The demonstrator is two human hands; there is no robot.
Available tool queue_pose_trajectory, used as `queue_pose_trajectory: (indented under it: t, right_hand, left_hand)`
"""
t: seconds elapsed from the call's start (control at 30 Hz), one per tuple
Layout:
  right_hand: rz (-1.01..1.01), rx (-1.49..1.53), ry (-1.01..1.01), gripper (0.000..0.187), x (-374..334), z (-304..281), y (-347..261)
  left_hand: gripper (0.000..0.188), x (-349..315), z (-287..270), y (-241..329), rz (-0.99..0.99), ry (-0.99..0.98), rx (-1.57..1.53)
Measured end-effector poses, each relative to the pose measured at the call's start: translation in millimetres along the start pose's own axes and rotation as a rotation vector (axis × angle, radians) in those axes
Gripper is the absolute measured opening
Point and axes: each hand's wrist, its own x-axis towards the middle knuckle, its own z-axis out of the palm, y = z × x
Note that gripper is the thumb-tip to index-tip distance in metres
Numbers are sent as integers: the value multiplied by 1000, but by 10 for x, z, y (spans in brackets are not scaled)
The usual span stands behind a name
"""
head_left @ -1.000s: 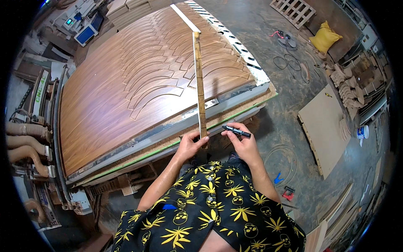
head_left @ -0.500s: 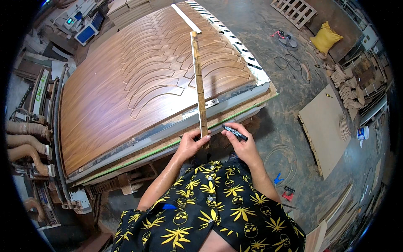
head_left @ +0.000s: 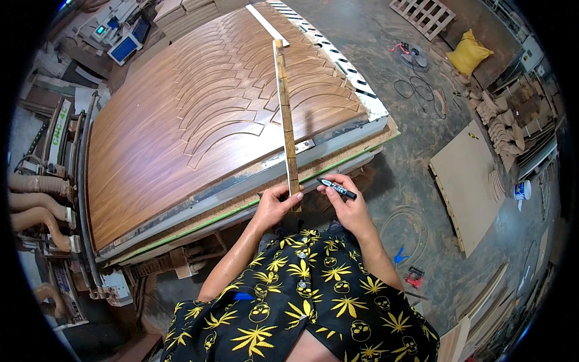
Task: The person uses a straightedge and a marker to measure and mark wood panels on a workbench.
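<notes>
Head view: left hand [head_left: 274,205] clamps the near end of a long narrow wooden strip [head_left: 286,117], which runs straight away from the fingers across a big brown wood-grain panel [head_left: 151,139] cut into curved, scale-like pieces. Right hand [head_left: 347,205], just beside it, is closed on a black marker [head_left: 338,189], tip pointing toward the strip. Panel lies on a flat machine bed [head_left: 338,142] with a rough chipboard edge, just past both hands.

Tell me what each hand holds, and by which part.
Left hand grips the long narrow wooden strip at its near end; right hand holds the black marker pen around its barrel.
</notes>
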Motion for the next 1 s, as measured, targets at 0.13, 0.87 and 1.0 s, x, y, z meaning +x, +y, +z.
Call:
queue_pose_trajectory:
  t: [0.13, 0.87, 1.0]
  right_hand:
    - [-25, -40, -14, 27, 5, -8, -31]
    - [3, -85, -20, 30, -10, -29, 8]
    - [5, -112, -37, 30, 5, -2, -43]
  left_hand:
    - [33, -4, 3, -16, 7, -6, 7]
    - [33, -55, 44, 35, 41, 0, 33]
    - [32, -29, 37, -46, 66, 3, 32]
